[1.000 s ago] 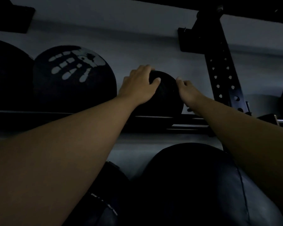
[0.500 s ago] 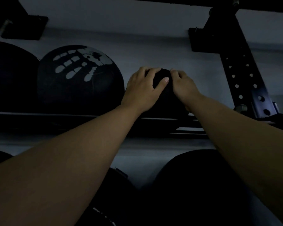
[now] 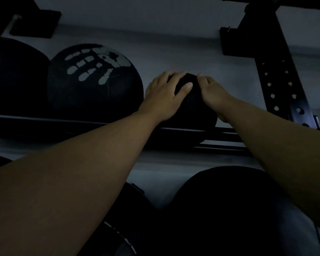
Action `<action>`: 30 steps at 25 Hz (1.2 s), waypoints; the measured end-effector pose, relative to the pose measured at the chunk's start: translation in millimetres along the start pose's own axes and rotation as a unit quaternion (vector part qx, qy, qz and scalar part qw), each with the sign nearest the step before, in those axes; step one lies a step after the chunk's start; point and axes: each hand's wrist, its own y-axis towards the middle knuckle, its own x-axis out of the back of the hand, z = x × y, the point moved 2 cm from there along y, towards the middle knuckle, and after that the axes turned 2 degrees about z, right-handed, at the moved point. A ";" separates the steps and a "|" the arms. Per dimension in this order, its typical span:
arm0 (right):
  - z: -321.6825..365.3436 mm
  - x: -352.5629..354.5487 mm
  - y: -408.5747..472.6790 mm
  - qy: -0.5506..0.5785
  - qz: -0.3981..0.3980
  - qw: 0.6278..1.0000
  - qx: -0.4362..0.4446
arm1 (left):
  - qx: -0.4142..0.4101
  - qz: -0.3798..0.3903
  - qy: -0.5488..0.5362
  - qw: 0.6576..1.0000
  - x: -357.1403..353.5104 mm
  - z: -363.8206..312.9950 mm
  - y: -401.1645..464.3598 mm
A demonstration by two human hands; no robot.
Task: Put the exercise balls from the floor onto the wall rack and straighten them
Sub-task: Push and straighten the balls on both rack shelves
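A small black ball (image 3: pixel 194 111) rests on the dark rail of the wall rack (image 3: pixel 227 133), right of a bigger black ball with a pale handprint logo (image 3: pixel 94 82). Both my hands are on the small ball. My left hand (image 3: pixel 164 97) covers its upper left side with fingers spread over the top and thumb across the front. My right hand (image 3: pixel 212 93) grips its upper right side. The two hands almost meet at the top of the ball. Much of the ball is hidden under them. The scene is very dim.
Another black ball (image 3: pixel 13 80) sits at the far left of the same shelf. A black perforated upright (image 3: pixel 277 84) stands on the right against the grey wall. Two large dark balls (image 3: pixel 235 213) lie on the lower level beneath my arms.
My right hand slid from the ball's right side up toward its top, close to my left hand. The view shifted a little to the left and nearer.
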 end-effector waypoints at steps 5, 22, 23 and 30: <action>12.0 0.8 -2.5 -0.062 -0.003 0.996 0.065 | -0.023 0.122 0.078 0.989 29.8 7.7 8.8; 197.3 -120.4 -19.8 -0.117 -0.012 0.986 0.116 | -0.010 0.092 0.173 0.981 252.7 180.2 -46.8; 208.8 -133.7 -21.8 -0.113 -0.008 0.987 0.112 | -0.017 0.108 0.171 0.979 254.0 187.8 -50.9; 211.9 -173.0 -39.9 -0.214 -0.001 0.973 0.089 | -0.035 0.115 0.074 0.990 223.3 188.7 -64.2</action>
